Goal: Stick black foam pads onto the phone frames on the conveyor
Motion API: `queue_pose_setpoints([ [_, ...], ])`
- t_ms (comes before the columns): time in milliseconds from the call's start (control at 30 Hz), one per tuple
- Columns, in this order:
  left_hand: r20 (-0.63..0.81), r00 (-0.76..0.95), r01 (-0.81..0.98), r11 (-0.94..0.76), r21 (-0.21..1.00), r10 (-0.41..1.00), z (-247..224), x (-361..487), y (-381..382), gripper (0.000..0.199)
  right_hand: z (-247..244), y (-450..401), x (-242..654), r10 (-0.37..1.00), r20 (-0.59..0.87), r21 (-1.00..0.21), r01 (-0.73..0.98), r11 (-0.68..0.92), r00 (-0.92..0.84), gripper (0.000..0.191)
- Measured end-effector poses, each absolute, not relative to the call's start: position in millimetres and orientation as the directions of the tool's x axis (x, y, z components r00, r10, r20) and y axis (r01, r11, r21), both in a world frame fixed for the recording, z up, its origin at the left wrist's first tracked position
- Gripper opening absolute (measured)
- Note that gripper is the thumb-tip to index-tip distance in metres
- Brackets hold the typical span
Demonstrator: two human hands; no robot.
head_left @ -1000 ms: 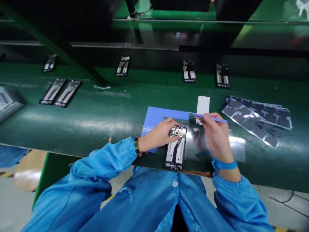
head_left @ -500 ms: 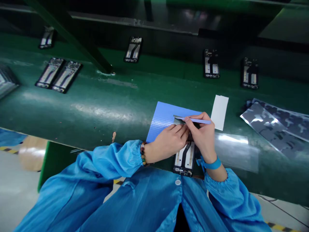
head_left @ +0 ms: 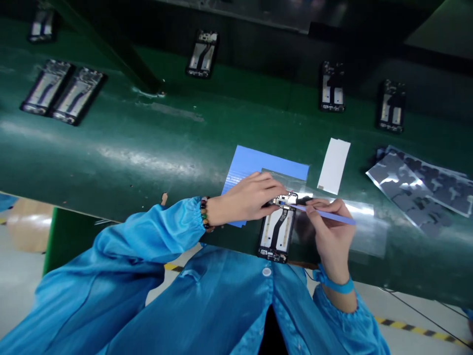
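Having swung back from above the blue sheet (head_left: 254,165), the right hand (head_left: 332,236) is gripping blue tweezers (head_left: 325,215), touching their tip to the phone frame (head_left: 277,229), which the left hand (head_left: 247,199) is pinning on the desk (head_left: 148,148).

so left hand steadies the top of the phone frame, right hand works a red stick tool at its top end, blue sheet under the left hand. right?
Not quite: the stick tool is blue, not red, as the head view shows. The left hand does steady the phone frame, the right hand holds the tool, and the blue sheet lies beneath.

One camera on the person's head looks forward and down, close above the near edge of the green bench (head_left: 148,148).
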State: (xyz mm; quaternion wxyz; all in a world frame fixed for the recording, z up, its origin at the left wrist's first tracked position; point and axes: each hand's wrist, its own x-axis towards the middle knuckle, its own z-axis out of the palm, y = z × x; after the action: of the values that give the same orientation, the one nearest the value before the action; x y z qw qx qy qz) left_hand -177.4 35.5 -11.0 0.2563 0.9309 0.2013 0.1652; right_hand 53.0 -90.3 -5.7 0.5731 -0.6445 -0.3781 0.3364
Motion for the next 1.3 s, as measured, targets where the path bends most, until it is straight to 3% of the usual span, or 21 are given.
queue_pose_setpoints([
  [167,0.240,0.857,0.267,-0.791,0.550,0.456,-14.6,-176.4,34.5,0.034,-11.0,-88.8,50.3,0.879,-0.005,-0.992,0.109,-0.065,0.477,0.034],
  [367,0.188,0.877,0.303,-0.813,0.498,0.442,-12.9,-177.8,36.2,0.028,-12.7,-90.1,50.2,0.877,-0.014,-0.988,0.127,-0.086,0.481,0.036],
  [533,0.219,0.916,0.275,-0.923,0.269,0.337,-1.0,-179.2,29.0,0.020,-10.6,-93.7,51.2,0.879,-0.021,-0.985,0.140,-0.099,0.476,0.036],
  [633,0.236,0.928,0.262,-0.955,0.142,0.289,4.6,-180.7,19.6,0.022,-6.1,-94.4,67.4,0.827,0.023,-0.991,0.123,-0.056,0.562,0.037],
  [800,0.324,0.920,0.162,-0.966,0.202,0.222,2.3,-166.6,18.9,0.023,-4.4,-83.7,115.5,0.681,0.129,-0.980,0.198,-0.024,0.721,0.033],
  [900,0.315,0.932,0.113,-0.968,0.222,0.181,2.9,-139.4,31.6,0.023,-11.6,-75.6,134.6,0.685,0.105,-0.982,0.182,-0.041,0.721,0.036],
  [1133,0.215,0.963,0.145,-0.984,0.099,0.163,1.6,-89.2,53.2,0.039,-26.5,-72.6,141.0,0.713,0.102,-0.983,0.182,-0.037,0.694,0.046],
  [1300,0.192,0.971,0.127,-0.988,0.083,0.141,-1.4,-89.3,51.0,0.037,-28.1,-72.9,141.5,0.732,0.086,-0.984,0.173,-0.043,0.675,0.045],
])
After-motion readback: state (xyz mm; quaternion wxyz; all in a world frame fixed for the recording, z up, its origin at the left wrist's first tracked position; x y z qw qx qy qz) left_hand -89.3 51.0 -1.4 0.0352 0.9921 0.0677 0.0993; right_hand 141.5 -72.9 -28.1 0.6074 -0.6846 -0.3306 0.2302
